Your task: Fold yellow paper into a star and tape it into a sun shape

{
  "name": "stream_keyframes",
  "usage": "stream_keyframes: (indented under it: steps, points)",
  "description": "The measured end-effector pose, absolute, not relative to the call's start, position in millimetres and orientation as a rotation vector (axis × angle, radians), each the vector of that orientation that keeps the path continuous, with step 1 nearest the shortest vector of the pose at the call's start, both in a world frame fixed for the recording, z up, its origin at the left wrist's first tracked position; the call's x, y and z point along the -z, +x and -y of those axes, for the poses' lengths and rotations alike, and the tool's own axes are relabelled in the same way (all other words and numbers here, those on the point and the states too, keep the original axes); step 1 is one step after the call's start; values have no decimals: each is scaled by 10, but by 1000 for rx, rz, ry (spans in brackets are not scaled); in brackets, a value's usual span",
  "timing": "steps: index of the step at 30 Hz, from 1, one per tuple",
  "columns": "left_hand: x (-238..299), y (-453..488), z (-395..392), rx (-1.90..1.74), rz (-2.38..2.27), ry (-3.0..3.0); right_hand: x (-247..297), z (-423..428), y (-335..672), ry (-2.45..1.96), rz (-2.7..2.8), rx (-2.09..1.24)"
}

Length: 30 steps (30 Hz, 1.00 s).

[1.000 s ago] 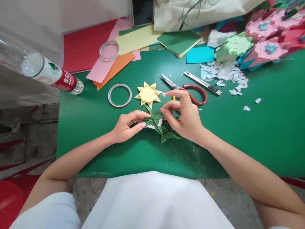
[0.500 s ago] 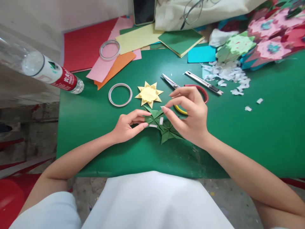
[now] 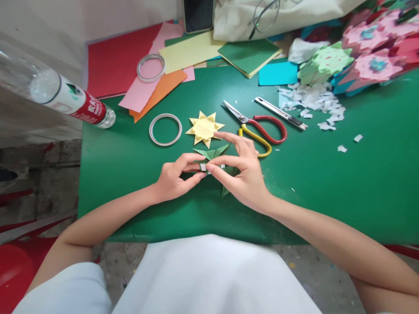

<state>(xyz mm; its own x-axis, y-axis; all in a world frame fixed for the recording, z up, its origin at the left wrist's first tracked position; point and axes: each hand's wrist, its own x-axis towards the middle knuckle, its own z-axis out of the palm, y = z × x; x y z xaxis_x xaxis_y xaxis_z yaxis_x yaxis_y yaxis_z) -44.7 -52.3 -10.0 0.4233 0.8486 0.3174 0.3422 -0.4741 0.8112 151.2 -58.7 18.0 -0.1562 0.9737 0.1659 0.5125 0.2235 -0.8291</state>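
My left hand (image 3: 178,176) holds the left side of a green folded-paper piece (image 3: 212,153) between thumb and fingers. Small white tape strips (image 3: 223,165) stick to its face. My right hand (image 3: 240,168) is over the green paper, thumb and forefinger pinched at a small white piece of tape (image 3: 203,167) by its left edge. The right hand partly covers a second green folded piece (image 3: 225,191) under it. Just beyond the fingers lies a yellow folded-paper star (image 3: 203,128), with a roll of tape (image 3: 150,131) to its left.
Scissors (image 3: 242,118) and a box cutter (image 3: 281,113) lie right of the star. White paper scraps (image 3: 314,101) and paper flowers (image 3: 330,61) fill the back right. Coloured sheets (image 3: 121,61), another tape roll (image 3: 139,72), a phone (image 3: 198,15) and a bottle (image 3: 77,102) surround the back left.
My right hand has moved left and down from above the green paper onto its left part. A further white piece now shows there. The left hand stays nearly still.
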Motion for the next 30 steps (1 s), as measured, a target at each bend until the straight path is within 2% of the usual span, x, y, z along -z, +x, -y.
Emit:
stream_keyframes:
  steps: [11, 19, 30]
  points:
    - [98, -460, 530, -974, -1038, 1964, -197, 604, 1519, -1378, 1823, -853]
    - [128, -466, 518, -985, -1092, 1874, -160, 608, 1538, -1328, 1921, -726]
    - [141, -467, 502, -968, -1109, 1836, -188, 593, 1594, -1284, 1972, -789]
